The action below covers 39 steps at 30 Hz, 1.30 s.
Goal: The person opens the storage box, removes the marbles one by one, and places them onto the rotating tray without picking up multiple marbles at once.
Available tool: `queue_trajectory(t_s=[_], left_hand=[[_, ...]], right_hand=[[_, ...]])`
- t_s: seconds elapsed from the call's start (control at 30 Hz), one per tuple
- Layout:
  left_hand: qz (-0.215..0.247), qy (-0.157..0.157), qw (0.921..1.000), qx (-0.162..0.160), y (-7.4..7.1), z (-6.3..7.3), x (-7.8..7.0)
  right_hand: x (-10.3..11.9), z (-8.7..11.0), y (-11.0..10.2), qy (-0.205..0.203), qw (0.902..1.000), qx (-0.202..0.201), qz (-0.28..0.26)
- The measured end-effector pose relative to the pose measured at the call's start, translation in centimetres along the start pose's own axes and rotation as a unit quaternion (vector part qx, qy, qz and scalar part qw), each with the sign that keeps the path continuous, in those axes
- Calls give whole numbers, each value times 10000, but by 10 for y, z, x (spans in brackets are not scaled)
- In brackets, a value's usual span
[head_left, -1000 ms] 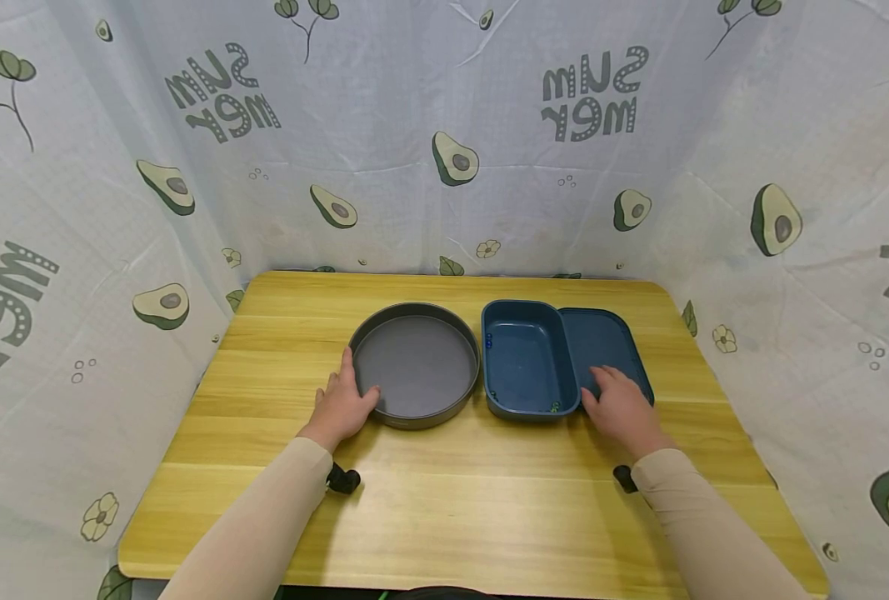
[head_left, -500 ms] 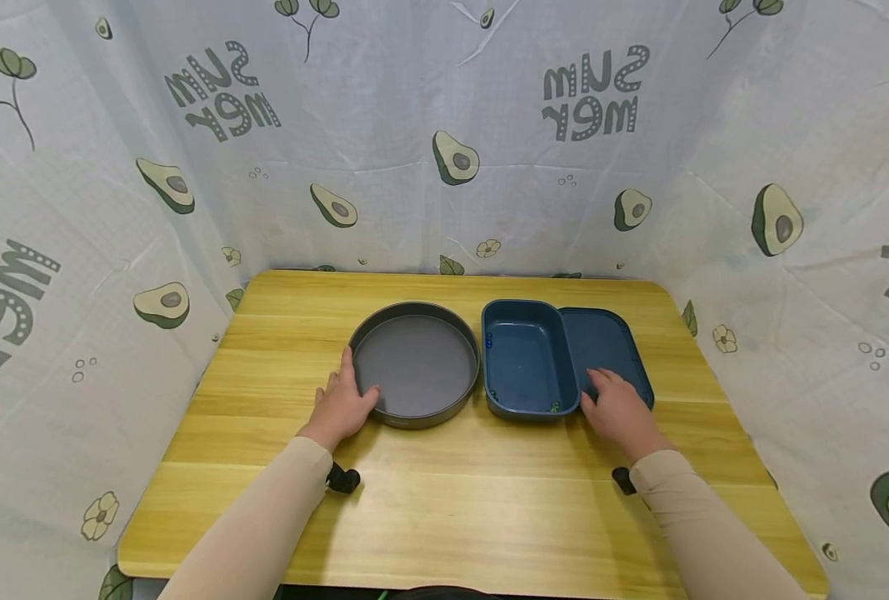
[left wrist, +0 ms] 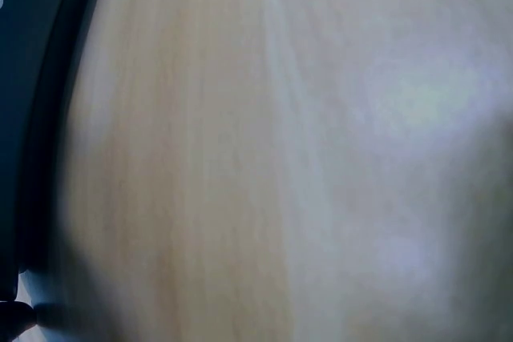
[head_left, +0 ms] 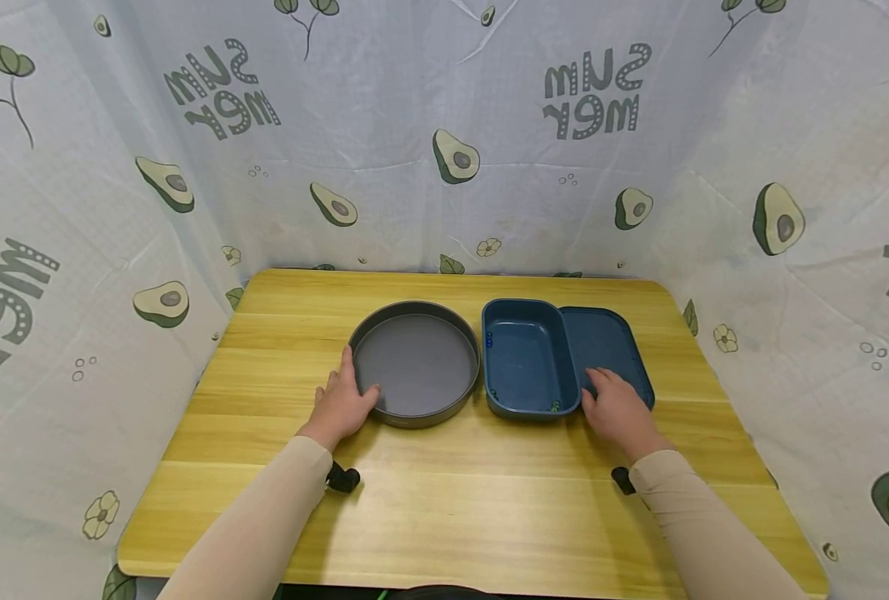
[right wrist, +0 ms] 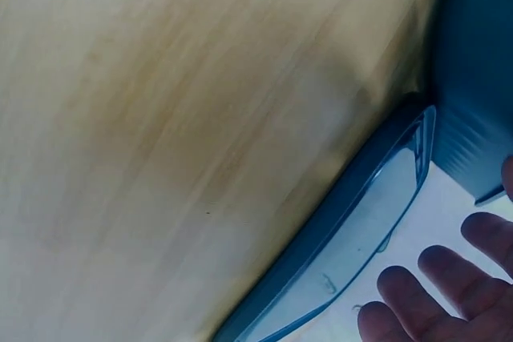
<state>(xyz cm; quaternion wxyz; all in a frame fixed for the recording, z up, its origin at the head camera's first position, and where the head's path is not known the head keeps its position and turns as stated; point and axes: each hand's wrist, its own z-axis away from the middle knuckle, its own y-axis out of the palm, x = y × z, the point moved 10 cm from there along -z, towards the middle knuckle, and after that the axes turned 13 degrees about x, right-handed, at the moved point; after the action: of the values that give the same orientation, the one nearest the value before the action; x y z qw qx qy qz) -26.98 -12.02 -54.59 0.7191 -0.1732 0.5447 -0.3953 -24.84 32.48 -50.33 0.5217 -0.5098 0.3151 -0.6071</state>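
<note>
A round grey cake pan lies on the table. At its near left side, my left hand touches it, with the index finger along the outer wall and the thumb at the rim. To the pan's right stands a deep blue rectangular box with small blue and green pieces inside. Its flat blue lid lies against the box's right side. My right hand is over the lid's near left part, thumb by the box's corner. In the right wrist view its fingers are extended above the lid.
All of this is on a light wooden table with rounded corners. A pale curtain printed with avocados surrounds it at the back and sides. A black wrist camera sits beneath the left sleeve, another black wrist camera beneath the right.
My right hand's fingers have shifted very slightly over the lid since the first frame. The left hand, pan and box stay where they were.
</note>
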Motion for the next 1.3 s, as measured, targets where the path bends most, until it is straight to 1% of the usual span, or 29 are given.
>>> queue_trajectory(t_s=[0.17, 0.37, 0.53, 0.9, 1.3], left_hand=[[10, -9, 10000, -1, 0, -1, 1], [22, -27, 10000, 27, 1, -1, 2], [10, -33, 10000, 33, 2, -2, 3], [11, -12, 10000, 52, 2, -2, 3], [14, -1, 10000, 27, 1, -1, 2]], right_hand=[[2, -1, -4, -77, 9997, -210, 30], [4, -2, -7, -51, 9995, -302, -38], [7, -1, -10, -131, 9991, -384, -92], [15, -1, -10, -195, 9988, -428, -132], [16, -4, -6, -256, 9986, -462, -37]])
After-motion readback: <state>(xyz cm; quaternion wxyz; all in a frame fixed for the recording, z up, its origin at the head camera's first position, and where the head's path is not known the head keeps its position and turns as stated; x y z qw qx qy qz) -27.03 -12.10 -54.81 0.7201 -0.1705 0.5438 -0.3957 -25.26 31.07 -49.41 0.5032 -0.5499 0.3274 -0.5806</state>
